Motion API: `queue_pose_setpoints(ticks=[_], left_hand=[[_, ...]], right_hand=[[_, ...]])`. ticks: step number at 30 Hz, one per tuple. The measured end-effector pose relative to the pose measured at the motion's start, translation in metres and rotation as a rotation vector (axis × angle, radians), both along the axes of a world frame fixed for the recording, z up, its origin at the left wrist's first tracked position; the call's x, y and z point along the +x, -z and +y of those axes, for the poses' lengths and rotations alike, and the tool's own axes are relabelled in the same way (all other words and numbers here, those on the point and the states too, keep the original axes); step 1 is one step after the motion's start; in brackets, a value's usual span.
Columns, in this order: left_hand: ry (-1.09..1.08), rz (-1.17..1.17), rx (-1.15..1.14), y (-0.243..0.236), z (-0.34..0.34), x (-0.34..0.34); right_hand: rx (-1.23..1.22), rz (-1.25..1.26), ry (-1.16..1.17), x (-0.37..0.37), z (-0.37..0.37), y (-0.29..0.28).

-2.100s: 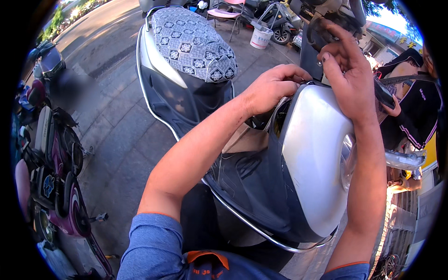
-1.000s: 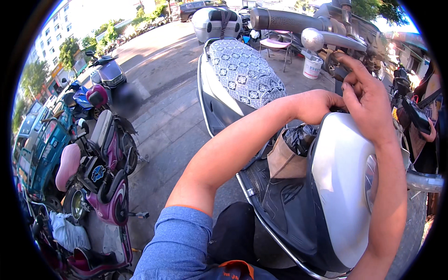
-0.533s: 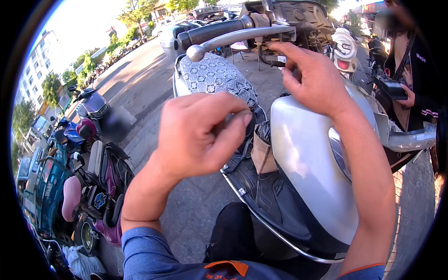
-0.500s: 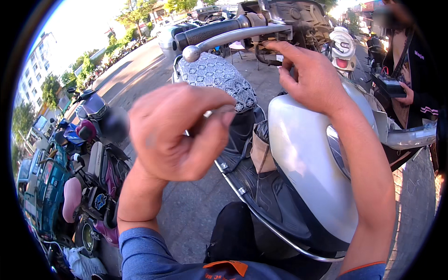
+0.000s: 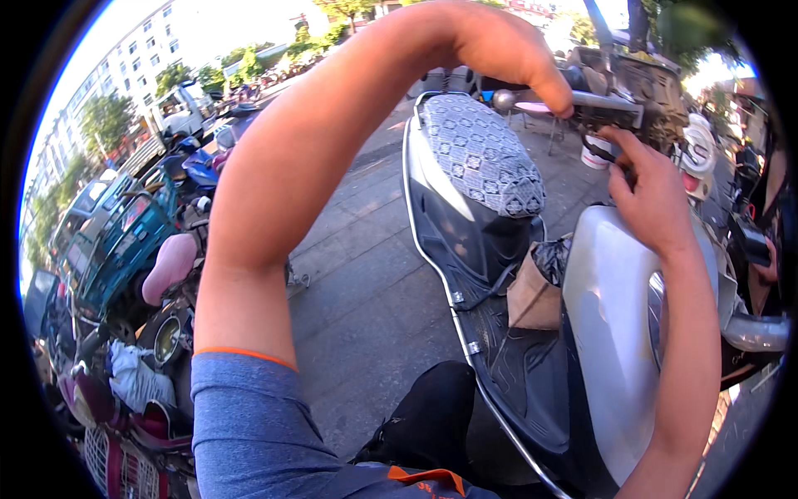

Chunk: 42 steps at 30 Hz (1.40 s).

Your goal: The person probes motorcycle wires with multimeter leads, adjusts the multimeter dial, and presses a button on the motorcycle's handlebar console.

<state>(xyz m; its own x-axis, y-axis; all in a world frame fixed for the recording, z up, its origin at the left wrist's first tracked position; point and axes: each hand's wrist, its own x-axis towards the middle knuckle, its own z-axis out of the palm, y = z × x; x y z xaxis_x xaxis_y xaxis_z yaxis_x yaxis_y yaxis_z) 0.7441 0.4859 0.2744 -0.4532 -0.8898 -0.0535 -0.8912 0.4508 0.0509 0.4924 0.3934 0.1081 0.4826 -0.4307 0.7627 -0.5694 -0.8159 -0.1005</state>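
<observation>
My left hand [image 5: 511,54] arches over the scooter's handlebar, its fingers bent down at the metal brake lever [image 5: 611,106]. Most of those fingers are hidden, so whether they grip anything does not show. Below the lever, my right hand [image 5: 652,191] has its fingers curled round a short black cable [image 5: 600,151], index finger extended along it. The silver front panel [image 5: 607,324] of the scooter stands under my right forearm. The opened handlebar housing [image 5: 648,87], brown with dirt, lies just beyond the lever.
A patterned cloth covers the seat [image 5: 482,154]. A brown paper bag [image 5: 532,295] hangs above the black footboard [image 5: 524,391], edged by a metal rail [image 5: 467,341]. Parked scooters and a teal cargo tricycle [image 5: 116,249] line the left. Another person's hand [image 5: 765,262] shows at far right.
My left hand has moved up and right, from in front of the scooter to over the handlebar. The view has shifted, placing the scooter farther right. My right hand stays under the lever.
</observation>
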Motion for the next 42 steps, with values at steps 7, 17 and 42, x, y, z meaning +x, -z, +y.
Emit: queue_pose_setpoints(ticks=[7,17,42], left_hand=[[0.019,0.205,-0.181,0.03,-0.025,0.055],[0.01,0.277,-0.168,0.04,-0.022,0.054],[-0.011,0.436,-0.108,0.049,-0.017,0.056]], right_hand=[[0.034,-0.005,-0.025,0.025,0.015,-0.002],[0.022,0.001,-0.02,0.021,0.013,-0.002],[0.043,0.015,0.039,0.018,0.016,-0.006]])
